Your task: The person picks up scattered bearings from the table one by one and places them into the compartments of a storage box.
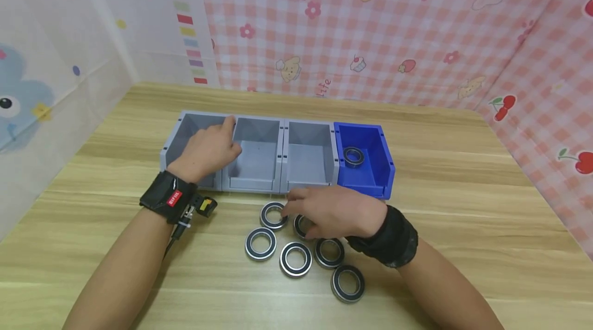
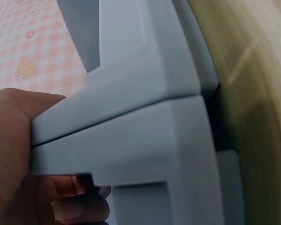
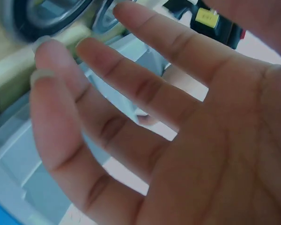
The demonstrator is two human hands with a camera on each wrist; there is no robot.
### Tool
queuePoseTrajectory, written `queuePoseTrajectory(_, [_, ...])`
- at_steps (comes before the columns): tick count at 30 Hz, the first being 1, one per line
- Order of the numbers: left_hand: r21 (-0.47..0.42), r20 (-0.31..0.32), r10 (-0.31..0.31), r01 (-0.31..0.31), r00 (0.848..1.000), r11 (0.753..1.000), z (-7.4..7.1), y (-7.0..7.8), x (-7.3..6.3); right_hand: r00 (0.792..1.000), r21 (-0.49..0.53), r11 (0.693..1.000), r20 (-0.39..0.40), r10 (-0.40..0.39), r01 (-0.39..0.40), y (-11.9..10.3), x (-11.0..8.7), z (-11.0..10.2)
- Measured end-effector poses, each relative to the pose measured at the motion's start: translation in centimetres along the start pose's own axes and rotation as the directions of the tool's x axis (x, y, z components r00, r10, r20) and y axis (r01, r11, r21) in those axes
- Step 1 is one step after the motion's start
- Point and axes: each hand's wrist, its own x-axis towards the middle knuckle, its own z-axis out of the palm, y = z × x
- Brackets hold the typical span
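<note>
six black ring bearings [image 1: 284, 259] with silver rims lie flat, loosely clustered, low centre in the head view, one partly hidden. a seventh bearing [image 1: 353, 164] rests inside the blue bin [image 1: 388, 168], right of three joined grey bins [image 1: 306, 165].

The left arm [image 1: 125, 268] reaches forward, the left hand [image 1: 206, 147] with one finger extended and another curled. The right arm [image 1: 447, 281] slants inward, the right hand [image 1: 335, 210] palm down, fingers [image 3: 143, 89] parted and slightly bent.
</note>
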Motion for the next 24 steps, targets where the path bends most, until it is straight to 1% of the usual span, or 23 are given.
queuePoseTrajectory(3, [0.001, -0.002, 0.001, -0.001, 1.000, 1.000, 0.02, 0.02, -0.05, 1.000, 0.049, 0.999, 0.000, 0.010, -0.010, 0.48, -0.15, -0.06])
queuePoseTrajectory(6, [0.002, -0.007, 0.003, -0.003, 1.000, 1.000, 0.01, 0.02, -0.06, 1.000, 0.066, 0.998, -0.001, 0.001, -0.001, 0.68, -0.16, -0.08])
queuePoseTrajectory(11, [-0.001, -0.005, 0.001, -0.001, 1.000, 1.000, -0.05, 0.04, -0.11, 1.000, 0.065, 0.998, -0.003, -0.019, 0.020, 0.63, -0.04, -0.07])
queuePoseTrajectory(16, [-0.001, 0.000, -0.001, 0.001, 1.000, 1.000, -0.01, 0.06, -0.09, 1.000, 0.077, 0.997, 0.030, 0.008, -0.010, 0.43, -0.01, -0.02])
queuePoseTrajectory(24, [-0.007, -0.002, -0.005, 0.005, 1.000, 1.000, -0.03, 0.10, -0.07, 0.998, 0.056, 0.998, 0.060, 0.008, -0.012, 0.24, -0.14, 0.02])
